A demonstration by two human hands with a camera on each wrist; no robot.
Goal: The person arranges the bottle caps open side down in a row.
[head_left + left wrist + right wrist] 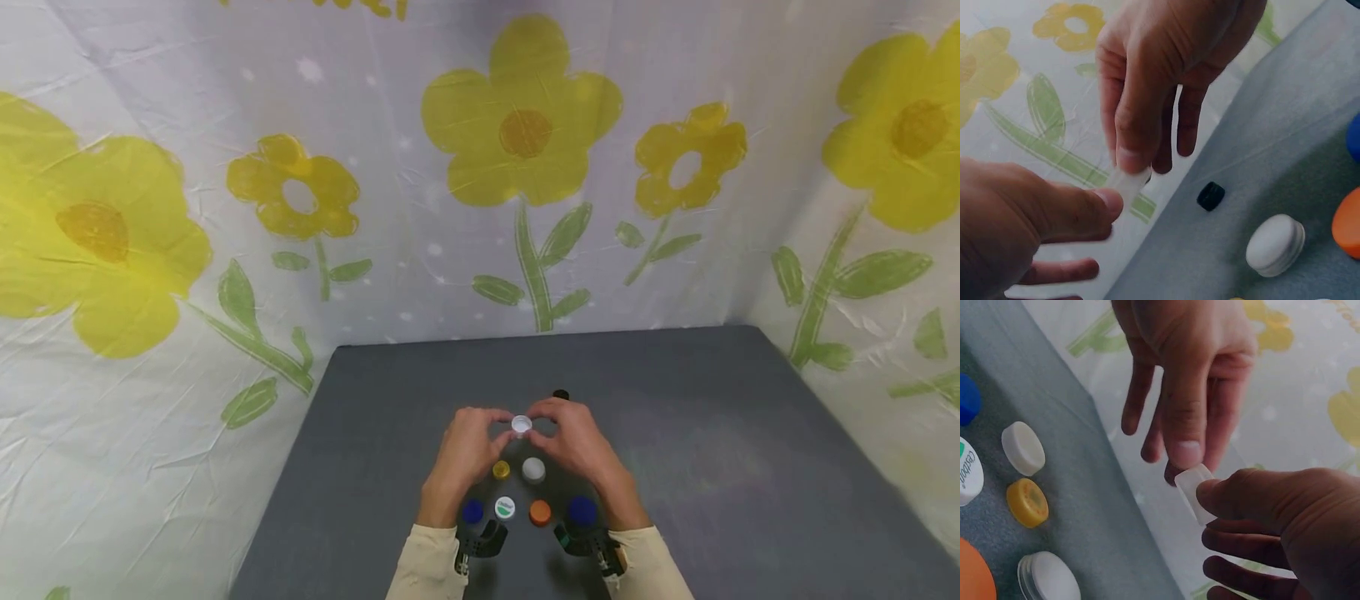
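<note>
A small white, translucent bottle cap [521, 425] is held up between both hands, its hollow side facing the head camera. On its left edge, my left hand [465, 448] pinches it between thumb and fingertips. The right hand [576, 442] pinches the opposite edge the same way. In the left wrist view the cap [1127, 186] looks tilted between the two thumbs. Closest below the hands lie a yellow cap [501, 471] and a ridged white cap [534, 470]. A black cap [561, 394] sits just beyond the right hand.
Nearer me on the grey table [360, 433] lie a blue cap [472, 511], a white printed cap [505, 507], an orange cap [540, 512] and a larger blue cap [582, 511]. The right wrist view shows another white cap [1023, 449]. A flowered cloth [420, 275] surrounds the table's far sides.
</note>
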